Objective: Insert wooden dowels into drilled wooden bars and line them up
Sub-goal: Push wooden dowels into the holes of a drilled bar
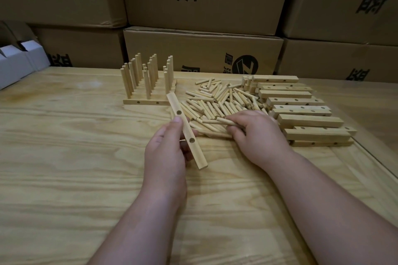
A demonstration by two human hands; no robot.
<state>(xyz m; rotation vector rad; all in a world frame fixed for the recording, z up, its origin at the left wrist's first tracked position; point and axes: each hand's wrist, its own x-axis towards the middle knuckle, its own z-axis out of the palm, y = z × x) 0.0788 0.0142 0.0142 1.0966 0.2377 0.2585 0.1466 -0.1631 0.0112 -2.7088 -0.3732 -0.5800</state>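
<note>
The person's left hand (164, 146) holds one drilled bar (187, 130) up off the table (64, 146). The thumb sits on top and the fingers curl under it, so the bar is pinched in the middle. It is turned so its holes face up — two holes show plainly, which makes them easy to see and to fill.

The right hand (255, 133) rests on the near edge of the loose dowel pile (217, 101), at about three o'clock from the bar. Its fingers are curled around a few dowels (224, 122), most likely to bring one over to the bar. How many it grips cannot be told.

At about two o'clock from the hands lies a stack of empty bars (301, 112), kept close so the next one is easy to reach. At eleven o'clock stand the finished bars (146, 84), side by side with their dowels pointing up — lined up out of the way of the work.

Cardboard boxes (204, 49) are stacked along the far side of the table, and white boxes (19, 60) sit at ten o'clock.

The next job looks like poking a dowel into one of the open holes.
</note>
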